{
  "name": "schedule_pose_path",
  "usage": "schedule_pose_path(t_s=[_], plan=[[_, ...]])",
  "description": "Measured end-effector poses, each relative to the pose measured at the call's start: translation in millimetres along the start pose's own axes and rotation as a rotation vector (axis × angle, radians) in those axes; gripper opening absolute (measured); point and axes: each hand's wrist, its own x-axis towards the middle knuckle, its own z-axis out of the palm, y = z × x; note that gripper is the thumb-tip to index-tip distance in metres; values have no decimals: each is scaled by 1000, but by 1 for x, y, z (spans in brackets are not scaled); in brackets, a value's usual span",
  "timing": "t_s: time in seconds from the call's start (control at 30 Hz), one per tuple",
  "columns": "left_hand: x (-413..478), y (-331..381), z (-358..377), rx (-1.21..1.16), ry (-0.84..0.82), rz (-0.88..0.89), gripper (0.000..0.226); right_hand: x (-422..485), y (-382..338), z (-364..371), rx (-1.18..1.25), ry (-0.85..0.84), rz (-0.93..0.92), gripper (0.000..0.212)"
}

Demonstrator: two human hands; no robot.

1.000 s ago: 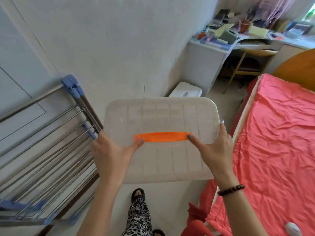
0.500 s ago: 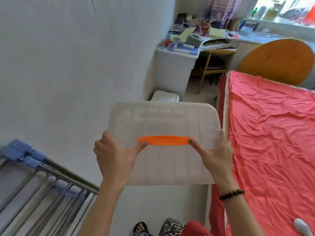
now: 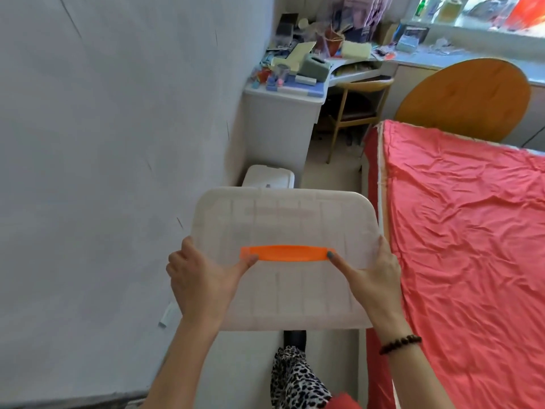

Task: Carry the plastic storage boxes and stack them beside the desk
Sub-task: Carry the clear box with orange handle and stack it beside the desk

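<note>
Left hand (image 3: 200,278) and right hand (image 3: 374,278) clamp storage box (image 3: 283,219) at side edges, thumbs by orange handle (image 3: 284,253). Looks light, stiff, slick.

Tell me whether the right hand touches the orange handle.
Touching. In the head view the right hand, gripping the storage box, lays its thumb tip on the orange handle.

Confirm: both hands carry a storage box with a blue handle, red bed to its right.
Wrong on one point: the head view shows the handle is orange, not blue. The left hand and right hand do carry the storage box, red bed to its right.
</note>
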Motion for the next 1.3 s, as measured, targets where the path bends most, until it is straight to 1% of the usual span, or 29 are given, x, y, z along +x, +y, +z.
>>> schedule_pose_path(t_s=[0.17, 0.33, 0.5, 0.77, 0.9, 1.07, 1.3], plan=[[47, 47, 47, -1, 23, -22, 120, 86, -8, 11, -50, 0, -18, 111], [92, 100, 90, -11, 58, -75, 114, 179, -22, 15, -61, -32, -74, 108], [130, 139, 119, -5, 70, -91, 116, 246, -33, 21, -80, -44, -82, 108], [202, 175, 157, 28, 44, -140, 118, 330, -51, 55, -96, -106, -49, 113], [251, 195, 181, 29, 25, -161, 121, 381, -66, 79, -117, -110, -36, 114], [317, 213, 210, 22, 36, -172, 123, 450, -94, 116, -110, -134, -63, 115], [396, 226, 243, 33, 4, -257, 126, 528, -130, 167, -141, -178, -99, 116]])
